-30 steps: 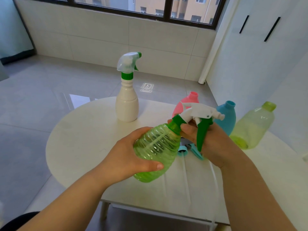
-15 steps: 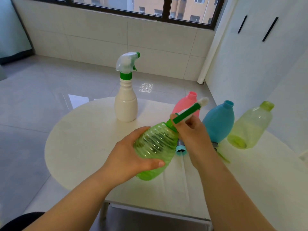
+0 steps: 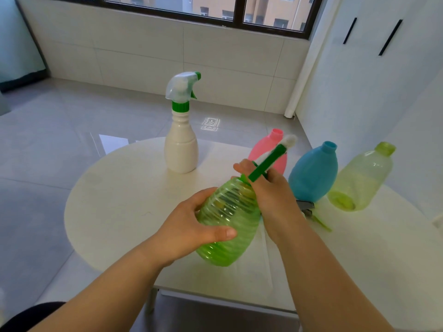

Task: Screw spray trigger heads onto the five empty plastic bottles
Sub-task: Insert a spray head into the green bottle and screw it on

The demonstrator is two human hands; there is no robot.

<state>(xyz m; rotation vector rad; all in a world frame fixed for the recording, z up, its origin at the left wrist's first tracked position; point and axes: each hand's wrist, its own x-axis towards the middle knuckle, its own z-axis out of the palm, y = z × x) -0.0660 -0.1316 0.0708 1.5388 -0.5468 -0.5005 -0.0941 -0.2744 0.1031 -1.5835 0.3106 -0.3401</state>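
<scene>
From the head camera, the left hand (image 3: 191, 226) has its fingers and thumb curled around the fat middle of the see-through green bottle (image 3: 227, 226), holding it tipped above the round white table (image 3: 119, 200), with its neck pointing away from the person. The right hand (image 3: 273, 197) is at the neck of that bottle, with its fingers wrapped around the bottom of a green and white spray trigger head (image 3: 271, 159) that sits on the bottle's top. Further back on the table a white bottle (image 3: 181, 149) stands up straight with a spray head (image 3: 183, 87) on it. Behind the right hand is a pink bottle (image 3: 257, 149) with an open top. To the right of it is a blue bottle (image 3: 314, 173), also open on top. Beside that, a pale yellow-green bottle (image 3: 362, 178) lies on its side. A loose spray head (image 3: 309, 209) lies on the table just behind the right wrist, partly hidden.
</scene>
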